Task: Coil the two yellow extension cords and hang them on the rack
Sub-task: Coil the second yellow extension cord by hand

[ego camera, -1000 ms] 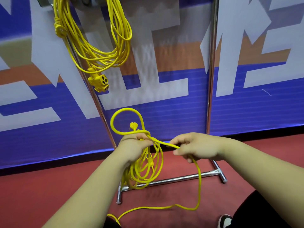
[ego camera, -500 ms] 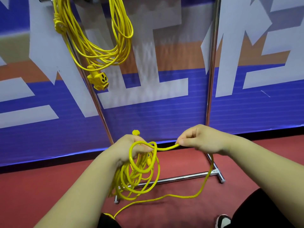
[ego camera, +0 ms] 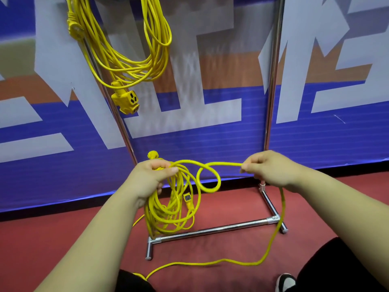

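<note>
Roughly three-quarters done, we'd say: nearest us a loose tail of the second cord point(ego camera: 210, 263) trails on the floor point(ego camera: 63, 239), our left hand point(ego camera: 147, 178) grips the gathered coil point(ego camera: 168, 213), our right hand point(ego camera: 271, 169) pinches the next loop point(ego camera: 209, 178), and behind, the first cord point(ego camera: 130, 66) hangs coiled on the rack point(ego camera: 210, 229).

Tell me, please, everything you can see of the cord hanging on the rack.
The cord is yellow, glossy like plastic, coiled in several long loops hanging from above the frame at upper left, across the rack's left pole. Its blocky multi-outlet socket dangles below the coil; a wrapped knot sits high on its left.
</note>
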